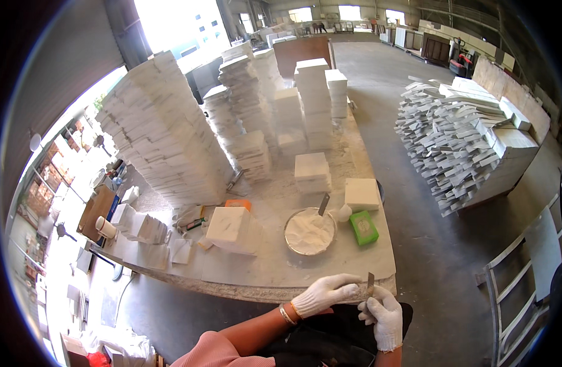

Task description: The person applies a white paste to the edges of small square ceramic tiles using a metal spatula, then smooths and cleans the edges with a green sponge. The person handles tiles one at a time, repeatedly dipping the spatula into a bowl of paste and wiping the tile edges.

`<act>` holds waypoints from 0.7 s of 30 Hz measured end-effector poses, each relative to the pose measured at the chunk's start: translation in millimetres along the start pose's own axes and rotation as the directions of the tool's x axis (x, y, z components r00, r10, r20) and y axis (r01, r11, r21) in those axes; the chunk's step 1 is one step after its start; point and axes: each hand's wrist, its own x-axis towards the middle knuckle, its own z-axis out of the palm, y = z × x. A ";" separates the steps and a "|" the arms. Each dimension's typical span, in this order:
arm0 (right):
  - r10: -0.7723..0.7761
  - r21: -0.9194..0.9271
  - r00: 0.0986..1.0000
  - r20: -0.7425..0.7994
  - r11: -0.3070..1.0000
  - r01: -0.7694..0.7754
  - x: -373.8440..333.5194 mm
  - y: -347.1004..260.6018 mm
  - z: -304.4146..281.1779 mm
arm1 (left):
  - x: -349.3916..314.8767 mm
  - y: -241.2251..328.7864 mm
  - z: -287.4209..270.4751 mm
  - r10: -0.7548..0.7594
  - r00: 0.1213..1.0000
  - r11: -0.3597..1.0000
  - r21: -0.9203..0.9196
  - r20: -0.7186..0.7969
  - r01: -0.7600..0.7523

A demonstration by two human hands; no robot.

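Both my hands wear white knit gloves at the table's near edge. My right hand [384,317] is closed around a small flat-bladed scraper [371,281], its blade pointing up. Beside it, my left hand [325,295] holds nothing that I can see, its fingers stretched out toward the scraper. Beyond them a round metal bowl [289,246] contains white powder or paste [310,232], and a putty knife [323,204] stands tilted in it. Right of the bowl lies a green box [363,228]. A block of white marbled tiles [233,230] stands to the bowl's left.
Tall stacks of white marbled tiles [161,128] fill the table's far side. A hammer [234,181] and an orange item [239,204] lie near them. A white block [362,194] is behind the green box. Piled stone strips [446,137] and a metal rack [520,287] stand rightward.
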 end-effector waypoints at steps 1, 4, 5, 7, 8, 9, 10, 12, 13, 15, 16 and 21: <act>-0.023 -0.016 0.999 0.049 1.000 0.024 1.5 0.1 5.3 | -6.3 14.4 12.3 -0.154 0.985 0.983 -0.085 0.075 0.160; -0.113 -0.058 0.987 0.116 0.991 0.121 -4.8 11.1 22.7 | -16.5 -18.5 28.4 -0.103 0.991 0.993 -0.053 0.086 0.108; -0.121 -0.069 0.989 0.091 0.990 0.127 -6.4 17.2 21.7 | -17.2 -17.9 33.6 -0.098 0.993 0.991 -0.090 0.067 0.104; -0.134 -0.086 0.990 0.044 0.987 0.138 -11.1 29.3 18.9 | -19.3 -11.4 35.5 -0.165 0.983 0.933 -0.312 0.080 0.182; -0.112 -0.142 0.992 0.066 0.983 0.120 -15.9 28.1 17.4 | -22.2 -9.5 35.7 -0.202 0.976 0.881 -0.420 0.082 0.218; -0.115 -0.162 0.990 0.075 0.979 0.126 -19.6 28.7 17.8 | -22.9 -17.5 34.1 -0.219 0.975 0.903 -0.369 0.046 0.220; -0.118 -0.180 0.989 0.087 0.975 0.132 -23.0 30.0 19.1 | -21.7 -32.3 30.0 -0.234 0.972 0.922 -0.317 0.007 0.224; -0.123 -0.227 0.989 0.082 0.964 0.139 -28.7 30.8 18.5 | -26.7 -21.4 28.4 -0.255 0.966 0.930 -0.284 -0.039 0.234; -0.124 -0.248 0.989 0.077 0.959 0.139 -31.2 29.4 19.7 | -27.4 -24.4 26.9 -0.249 0.968 0.931 -0.286 -0.041 0.227; -0.121 -0.268 0.989 0.089 0.953 0.140 -34.2 31.7 26.0 | -30.7 -32.4 18.5 -0.241 0.968 0.934 -0.289 -0.067 0.212; -0.119 -0.269 0.988 0.096 0.953 0.141 -34.2 36.3 29.3 | -31.5 -48.9 15.6 -0.235 0.968 0.928 -0.317 -0.093 0.195; -0.103 -0.328 0.990 0.097 0.936 0.130 -34.9 39.6 47.3 | -43.2 -63.8 2.8 -0.187 0.961 0.978 -0.126 -0.202 0.164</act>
